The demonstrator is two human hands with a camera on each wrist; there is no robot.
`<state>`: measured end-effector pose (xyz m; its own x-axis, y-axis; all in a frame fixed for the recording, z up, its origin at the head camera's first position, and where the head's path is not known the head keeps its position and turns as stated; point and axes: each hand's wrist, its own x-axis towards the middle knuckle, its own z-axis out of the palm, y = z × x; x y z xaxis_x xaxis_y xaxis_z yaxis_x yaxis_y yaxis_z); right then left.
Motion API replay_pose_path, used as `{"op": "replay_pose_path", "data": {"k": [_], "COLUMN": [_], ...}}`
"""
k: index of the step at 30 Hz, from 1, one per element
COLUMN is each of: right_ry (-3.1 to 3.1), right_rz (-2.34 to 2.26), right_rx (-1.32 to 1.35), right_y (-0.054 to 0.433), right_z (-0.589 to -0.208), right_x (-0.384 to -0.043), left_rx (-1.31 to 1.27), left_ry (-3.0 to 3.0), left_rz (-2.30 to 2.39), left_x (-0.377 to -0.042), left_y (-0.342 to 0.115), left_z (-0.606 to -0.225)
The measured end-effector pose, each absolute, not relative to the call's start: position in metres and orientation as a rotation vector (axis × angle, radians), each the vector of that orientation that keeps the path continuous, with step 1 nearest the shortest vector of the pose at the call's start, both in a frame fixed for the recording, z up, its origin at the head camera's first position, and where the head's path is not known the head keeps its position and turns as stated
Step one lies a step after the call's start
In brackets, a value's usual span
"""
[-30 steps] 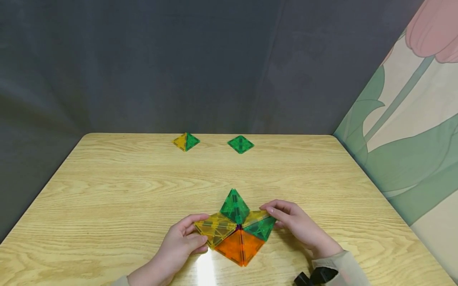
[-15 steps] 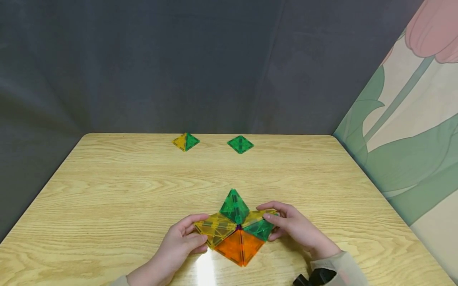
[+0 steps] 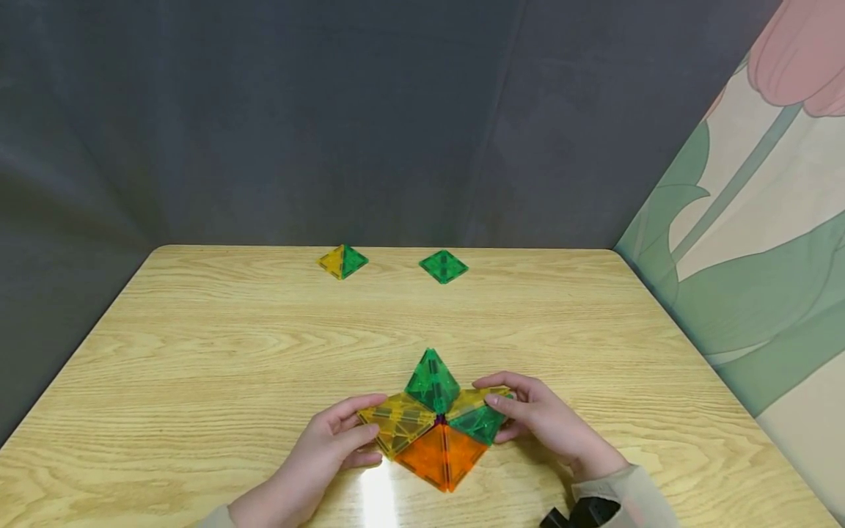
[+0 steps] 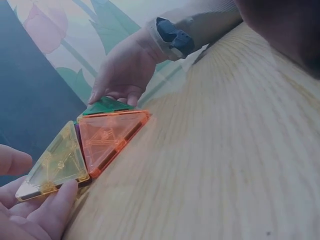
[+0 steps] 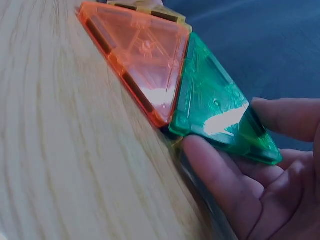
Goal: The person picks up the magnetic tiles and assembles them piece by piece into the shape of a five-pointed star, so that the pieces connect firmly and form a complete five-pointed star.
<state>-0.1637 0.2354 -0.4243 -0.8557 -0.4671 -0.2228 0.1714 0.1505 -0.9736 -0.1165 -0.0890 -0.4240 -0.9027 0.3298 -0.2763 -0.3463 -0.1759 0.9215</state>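
Triangular see-through magnetic tiles stand joined in a raised star shape near me in the head view. Its left point is yellow tiles (image 3: 408, 419), the back point green tiles (image 3: 424, 383) and the front point orange tiles (image 3: 428, 458). A yellow tile (image 3: 470, 399) and a green tile (image 3: 477, 423) make the right point. Something purple shows at the centre. My left hand (image 3: 323, 447) holds the outer end of the yellow point between thumb and fingers. On the other side my right hand (image 3: 544, 418) pinches the yellow-and-green point; in the right wrist view, fingers (image 5: 287, 117) touch the green tile's edges.
At the table's far edge lie a yellow-and-green tile pair (image 3: 343, 262) and a green pair (image 3: 444, 267), apart from each other. A dark curtain (image 3: 396, 125) hangs behind the wooden table (image 3: 231, 352). A flower-patterned wall (image 3: 759, 242) stands at the right.
My right hand has shifted its hold from the outer tip of the right point to further round it. My left thumb has moved slightly up. The tiles look unmoved.
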Motion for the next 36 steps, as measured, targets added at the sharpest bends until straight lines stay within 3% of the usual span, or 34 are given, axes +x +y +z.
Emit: {"op": "replay_pose_path", "data": {"k": [25,31,36], "right_ry": [1.981,2.283,2.275], "right_rz": [-1.795,-1.763,-1.939], "right_rx": [-0.096,-0.077,-0.087], "right_y": [0.196,0.222,0.228], "right_z": [-0.409,-0.378,-0.330], "right_x": [-0.182,-0.191,-0.227], "left_rx": [0.156,0.209,0.160], "left_ry": [1.871,2.209,2.271], "left_rz": [1.869,1.694,1.770], "left_x": [-0.167,-0.185,-0.228], "left_y": [-0.124,-0.162,-0.194], "left_z": [-0.399,-0.367,-0.328]}}
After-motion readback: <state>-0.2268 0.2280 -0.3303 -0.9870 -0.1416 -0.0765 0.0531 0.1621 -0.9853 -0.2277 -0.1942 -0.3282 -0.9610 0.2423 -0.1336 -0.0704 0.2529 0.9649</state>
